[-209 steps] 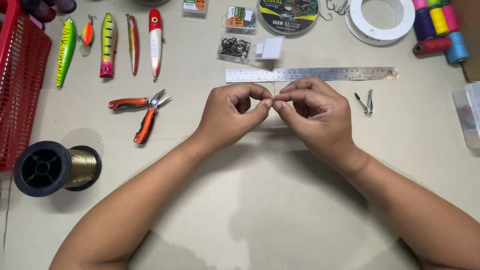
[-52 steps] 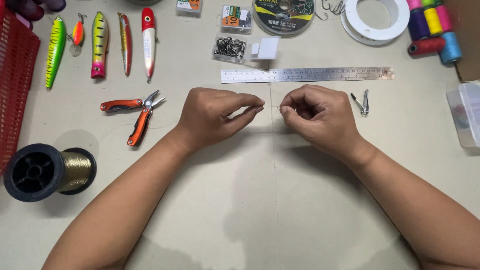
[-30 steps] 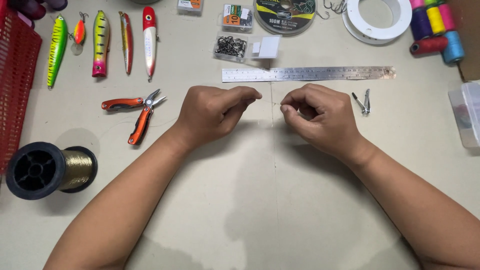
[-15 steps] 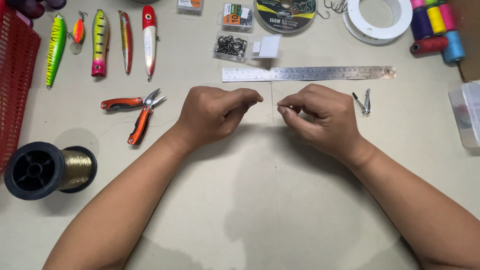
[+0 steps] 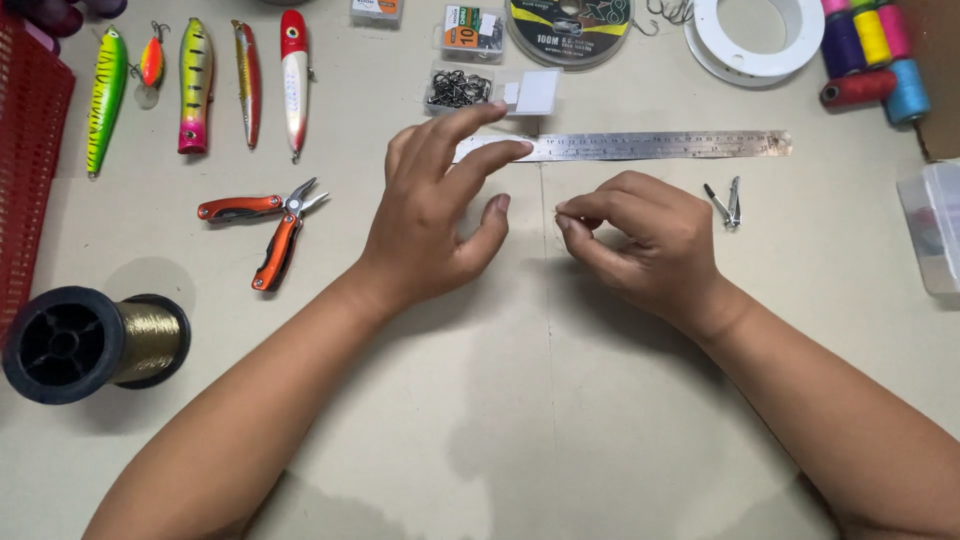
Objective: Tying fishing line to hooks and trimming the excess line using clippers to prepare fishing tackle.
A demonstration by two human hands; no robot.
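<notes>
My left hand (image 5: 440,215) is open with its fingers spread, hovering over the table just below the steel ruler (image 5: 650,146); its fingertips point toward a clear packet of small hooks (image 5: 458,88). It holds nothing. My right hand (image 5: 640,240) rests to the right with thumb and forefinger pinched together on a thin fishing line (image 5: 558,210), which is too fine to follow. A small nail clipper (image 5: 728,200) lies just right of that hand.
Orange-handled pliers (image 5: 275,225) and several lures (image 5: 195,85) lie at the left. A black spool of gold line (image 5: 95,343) sits beside a red basket (image 5: 30,180). Thread spools (image 5: 870,45), a white reel (image 5: 755,35) and a clear box (image 5: 935,240) are at the right.
My left hand has let go of the line, opened its fingers and lifted toward the ruler. The right hand stays pinched in nearly the same place.
</notes>
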